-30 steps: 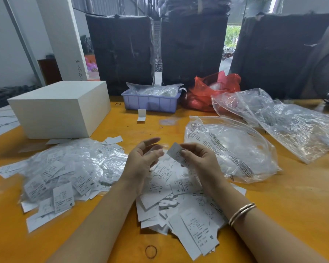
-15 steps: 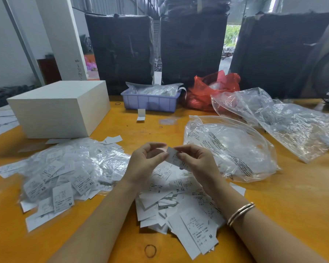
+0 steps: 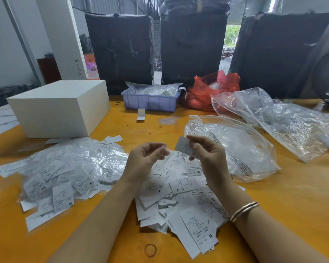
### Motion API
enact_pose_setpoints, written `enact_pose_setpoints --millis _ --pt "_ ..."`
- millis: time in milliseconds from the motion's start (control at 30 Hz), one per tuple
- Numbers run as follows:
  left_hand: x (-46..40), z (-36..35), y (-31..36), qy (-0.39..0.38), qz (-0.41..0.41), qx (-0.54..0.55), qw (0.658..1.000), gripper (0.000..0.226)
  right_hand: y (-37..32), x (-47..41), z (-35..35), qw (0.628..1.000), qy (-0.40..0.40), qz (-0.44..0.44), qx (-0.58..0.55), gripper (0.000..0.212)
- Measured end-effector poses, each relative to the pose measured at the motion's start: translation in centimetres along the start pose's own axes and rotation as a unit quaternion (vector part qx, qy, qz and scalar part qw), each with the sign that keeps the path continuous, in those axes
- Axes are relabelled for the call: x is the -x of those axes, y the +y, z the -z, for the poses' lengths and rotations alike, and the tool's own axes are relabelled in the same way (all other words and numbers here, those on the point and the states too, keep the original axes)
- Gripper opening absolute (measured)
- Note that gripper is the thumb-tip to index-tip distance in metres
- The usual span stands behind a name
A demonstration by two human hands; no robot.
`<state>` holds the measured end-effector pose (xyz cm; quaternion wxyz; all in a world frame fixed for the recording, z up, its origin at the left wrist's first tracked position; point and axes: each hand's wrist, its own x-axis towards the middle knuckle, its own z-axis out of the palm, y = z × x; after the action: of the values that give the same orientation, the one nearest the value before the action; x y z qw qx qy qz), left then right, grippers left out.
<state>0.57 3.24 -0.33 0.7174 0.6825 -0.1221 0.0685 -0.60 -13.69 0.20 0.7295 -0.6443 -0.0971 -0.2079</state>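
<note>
A white box (image 3: 59, 109) sits toward the far left corner of the bench (image 3: 292, 196). In front of it a heap of sleeved labels (image 3: 68, 171) spreads toward the left edge. The left hand (image 3: 144, 162) hovers mid-bench, its fingers loosely curled toward the thumb; whether it pinches anything I cannot tell. Under both hands a pile of loose labels (image 3: 180, 202) reaches toward the near edge. Just beside it, the right hand (image 3: 209, 158) pinches one white label (image 3: 183, 146) above that pile, apart from the left fingertips. A clear bag (image 3: 235, 149) lies to the right.
</note>
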Motion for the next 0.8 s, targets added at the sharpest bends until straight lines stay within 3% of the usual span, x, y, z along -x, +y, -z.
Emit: enact_pose_setpoints --millis 333,533,800 --pt "0.21 -0.18 0.22 -0.024 0.015 0.003 1.0 0.007 -0.02 0.54 -0.2 0.991 -0.056 0.08 0.097 0.026" --pt "0.41 -0.19 0.33 -0.041 0.024 -0.006 0.999 0.022 0.18 0.45 -0.08 0.989 -0.042 0.1 0.104 0.019" --pt "0.49 -0.15 0.24 -0.061 0.037 -0.017 0.997 0.024 0.14 0.39 -0.24 0.984 -0.033 0.132 0.111 0.019"
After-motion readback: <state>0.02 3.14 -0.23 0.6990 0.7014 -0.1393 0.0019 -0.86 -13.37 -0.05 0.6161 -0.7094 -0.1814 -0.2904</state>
